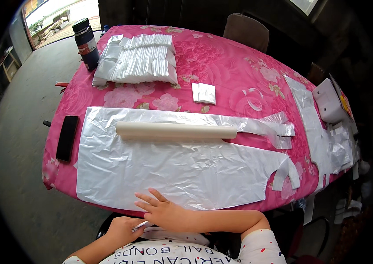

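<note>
At the table's near edge my left hand (123, 229) is closed on a small white folded piece (140, 225), perhaps plastic film. Just above it, my right hand (163, 211) has its fingers spread over the near edge of a thin plastic apron (173, 171). I cannot tell whether its fingertips touch the film. The apron lies flat and wrinkled, with its cut neck straps to the right. A long cream-coloured tube (175, 130) rests across its far part.
Rows of folded plastic packets (144, 59) stand at the far left beside a dark bottle (85, 44). Two folded packets (204, 93) lie mid-table. A black phone (67, 138) is at left. More aprons (305, 114) and a white box (328, 102) are at right.
</note>
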### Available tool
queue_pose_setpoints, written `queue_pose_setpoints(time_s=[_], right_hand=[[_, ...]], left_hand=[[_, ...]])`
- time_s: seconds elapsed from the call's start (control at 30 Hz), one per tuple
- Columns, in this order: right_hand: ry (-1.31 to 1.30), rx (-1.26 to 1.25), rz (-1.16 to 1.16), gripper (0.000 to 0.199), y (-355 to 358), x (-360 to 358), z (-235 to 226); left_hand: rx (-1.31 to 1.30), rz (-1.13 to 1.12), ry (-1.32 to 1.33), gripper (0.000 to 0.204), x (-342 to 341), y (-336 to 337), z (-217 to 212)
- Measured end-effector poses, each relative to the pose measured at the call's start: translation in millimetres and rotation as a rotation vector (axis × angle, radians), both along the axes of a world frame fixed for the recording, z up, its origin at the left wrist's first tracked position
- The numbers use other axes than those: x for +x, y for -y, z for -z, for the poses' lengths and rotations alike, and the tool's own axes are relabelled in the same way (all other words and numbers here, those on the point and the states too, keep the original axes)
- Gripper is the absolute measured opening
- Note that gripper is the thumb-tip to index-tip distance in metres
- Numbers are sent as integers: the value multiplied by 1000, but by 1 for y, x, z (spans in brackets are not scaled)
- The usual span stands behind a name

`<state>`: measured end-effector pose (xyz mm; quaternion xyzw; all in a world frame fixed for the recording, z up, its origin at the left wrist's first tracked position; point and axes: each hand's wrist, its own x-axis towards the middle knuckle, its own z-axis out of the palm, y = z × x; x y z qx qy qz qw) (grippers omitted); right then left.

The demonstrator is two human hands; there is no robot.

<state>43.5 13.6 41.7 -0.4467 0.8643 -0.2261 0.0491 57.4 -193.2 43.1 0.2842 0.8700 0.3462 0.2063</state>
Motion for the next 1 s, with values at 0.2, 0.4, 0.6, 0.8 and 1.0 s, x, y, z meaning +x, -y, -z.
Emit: queue_pose_setpoints(time_s=[0.2,0.4,0.6,0.8,1.0], right_hand=[[170,-476,498,10,-94,-86,-29],[202,-847,1217,23,-217,-223,14],[70,-155,1513,35,-212,-233,13],[-206,-219,1034,42,-195,-176,1],[-24,48,915,44,-182,-64,-19]], left_hand=[[177,-164,257,29,-8,5,-9],[114,-88,471,30,-8,-5,-19],[100,-82,465,31,-2,-1,-16],[139,-99,503,31,-9,-3,-21],[169,112,248,33,-31,-30,-22]])
